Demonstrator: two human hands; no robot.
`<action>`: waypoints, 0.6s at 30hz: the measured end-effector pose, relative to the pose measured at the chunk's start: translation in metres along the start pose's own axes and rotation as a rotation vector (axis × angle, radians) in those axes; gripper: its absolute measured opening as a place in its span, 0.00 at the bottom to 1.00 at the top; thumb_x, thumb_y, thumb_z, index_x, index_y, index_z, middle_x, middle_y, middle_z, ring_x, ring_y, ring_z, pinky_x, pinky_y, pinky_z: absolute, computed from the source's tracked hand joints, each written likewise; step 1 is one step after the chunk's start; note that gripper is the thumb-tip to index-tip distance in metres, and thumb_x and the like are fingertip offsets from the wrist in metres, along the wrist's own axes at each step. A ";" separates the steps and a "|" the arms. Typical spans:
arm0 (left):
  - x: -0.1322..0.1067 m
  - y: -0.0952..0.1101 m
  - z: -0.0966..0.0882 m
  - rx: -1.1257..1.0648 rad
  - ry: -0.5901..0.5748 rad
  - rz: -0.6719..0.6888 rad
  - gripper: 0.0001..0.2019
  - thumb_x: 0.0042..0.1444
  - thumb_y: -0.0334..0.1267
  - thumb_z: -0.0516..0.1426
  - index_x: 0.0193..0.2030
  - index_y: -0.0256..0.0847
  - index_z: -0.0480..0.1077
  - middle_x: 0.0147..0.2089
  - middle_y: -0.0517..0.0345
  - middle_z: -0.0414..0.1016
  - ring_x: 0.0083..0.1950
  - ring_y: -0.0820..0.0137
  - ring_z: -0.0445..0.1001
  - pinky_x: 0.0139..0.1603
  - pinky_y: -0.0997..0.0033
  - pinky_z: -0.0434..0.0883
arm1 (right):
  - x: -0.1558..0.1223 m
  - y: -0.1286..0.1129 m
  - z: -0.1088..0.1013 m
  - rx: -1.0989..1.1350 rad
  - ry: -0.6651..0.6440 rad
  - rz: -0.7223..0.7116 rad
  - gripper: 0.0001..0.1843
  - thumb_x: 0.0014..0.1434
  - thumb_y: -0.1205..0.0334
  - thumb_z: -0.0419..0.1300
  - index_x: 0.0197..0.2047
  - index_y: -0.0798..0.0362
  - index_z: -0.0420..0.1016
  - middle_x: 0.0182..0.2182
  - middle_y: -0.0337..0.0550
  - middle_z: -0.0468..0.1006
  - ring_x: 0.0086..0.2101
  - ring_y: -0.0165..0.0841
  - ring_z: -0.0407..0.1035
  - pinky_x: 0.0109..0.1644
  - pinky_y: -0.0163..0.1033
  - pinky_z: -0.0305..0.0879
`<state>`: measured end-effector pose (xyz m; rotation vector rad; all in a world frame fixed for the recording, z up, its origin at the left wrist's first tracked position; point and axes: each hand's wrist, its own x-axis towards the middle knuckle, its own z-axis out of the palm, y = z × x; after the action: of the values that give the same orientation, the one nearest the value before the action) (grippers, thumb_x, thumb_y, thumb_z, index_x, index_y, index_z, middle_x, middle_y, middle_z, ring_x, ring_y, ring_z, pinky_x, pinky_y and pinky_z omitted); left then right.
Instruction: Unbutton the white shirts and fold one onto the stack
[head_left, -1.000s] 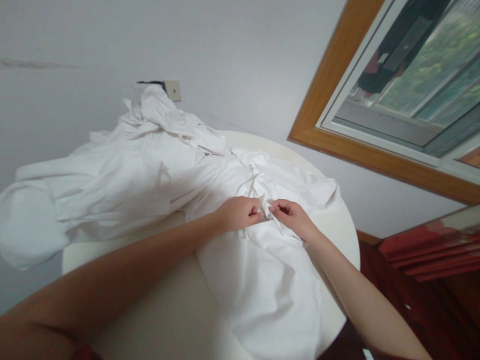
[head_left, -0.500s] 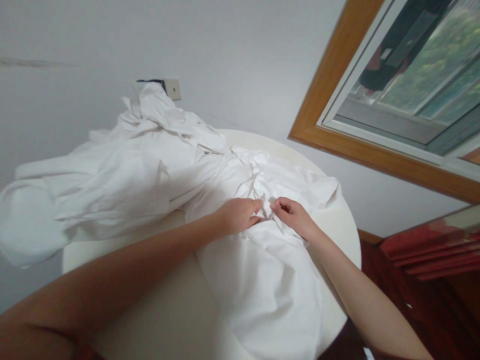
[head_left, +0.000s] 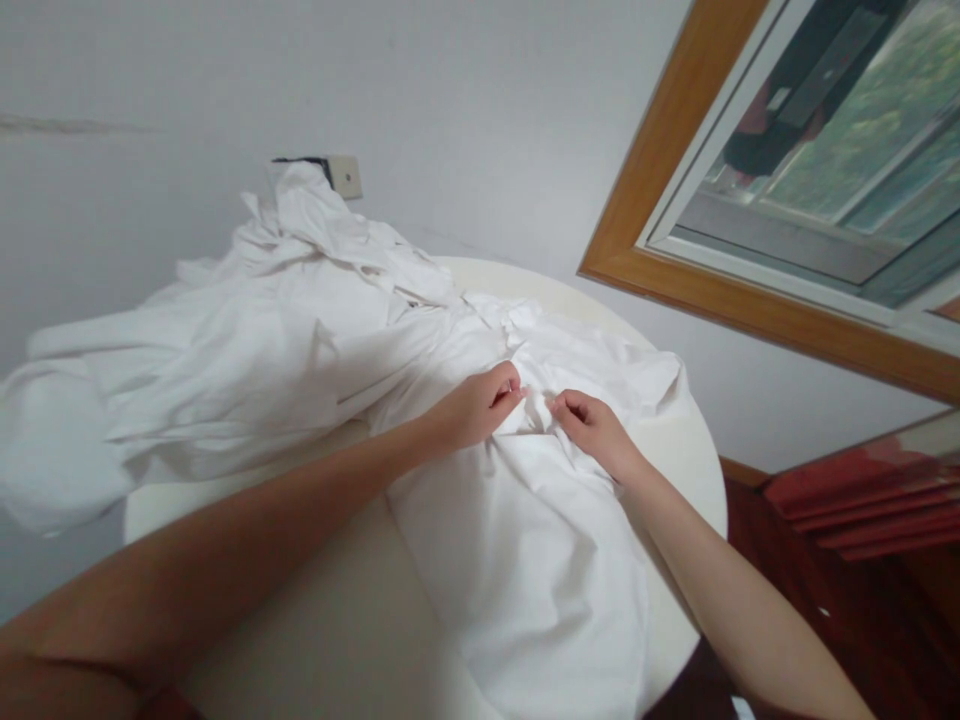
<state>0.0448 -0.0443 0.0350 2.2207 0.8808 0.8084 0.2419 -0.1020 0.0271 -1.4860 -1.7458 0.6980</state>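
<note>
A crumpled white cloth, perhaps a garment, lies across the round white table. Near its gathered middle, my left hand is closed in a pinch on the fabric. Just to the right, my right hand pinches the same cloth between thumb and fingers. Only a short stretch of bunched fabric separates the two sets of fingertips. One part of the cloth spreads toward me, and another reaches toward the table's right rim. A larger white heap of fabric lies to the left, overhanging the table edge.
Behind the table stands a white wall with a socket plate. A wood-framed window is at the upper right. Red folded fabric hangs at the right above a dark reddish floor.
My left hand has shifted slightly up, and its fingers have closed into a pinch. My right hand has moved slightly right, still pinching the cloth.
</note>
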 end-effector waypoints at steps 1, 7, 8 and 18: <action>0.001 0.001 0.004 -0.084 0.021 -0.010 0.06 0.59 0.40 0.50 0.33 0.41 0.62 0.22 0.68 0.58 0.24 0.75 0.59 0.26 0.75 0.56 | 0.000 -0.002 0.002 0.030 0.054 0.003 0.21 0.58 0.43 0.52 0.25 0.51 0.63 0.19 0.33 0.57 0.22 0.27 0.51 0.25 0.34 0.47; 0.001 0.000 0.036 -0.500 0.013 -0.076 0.09 0.57 0.44 0.52 0.32 0.40 0.61 0.27 0.64 0.64 0.29 0.75 0.64 0.29 0.76 0.62 | 0.001 -0.008 0.014 0.122 0.188 0.007 0.20 0.58 0.44 0.54 0.26 0.51 0.65 0.19 0.34 0.59 0.22 0.28 0.53 0.25 0.34 0.49; 0.000 -0.002 0.039 -0.526 0.003 -0.104 0.10 0.57 0.45 0.53 0.32 0.40 0.61 0.27 0.64 0.64 0.28 0.75 0.64 0.28 0.76 0.62 | 0.000 -0.008 0.015 0.116 0.192 0.014 0.20 0.58 0.44 0.54 0.26 0.51 0.65 0.19 0.34 0.60 0.22 0.28 0.53 0.25 0.34 0.50; -0.003 -0.004 0.034 -0.261 0.028 -0.026 0.11 0.58 0.44 0.52 0.32 0.39 0.65 0.26 0.64 0.65 0.28 0.75 0.64 0.30 0.75 0.63 | 0.001 -0.007 0.009 0.110 0.174 0.005 0.21 0.58 0.44 0.53 0.23 0.51 0.61 0.19 0.34 0.58 0.23 0.28 0.53 0.27 0.34 0.51</action>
<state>0.0659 -0.0545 0.0102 1.9717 0.7680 0.8898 0.2301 -0.1017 0.0277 -1.4321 -1.5492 0.6368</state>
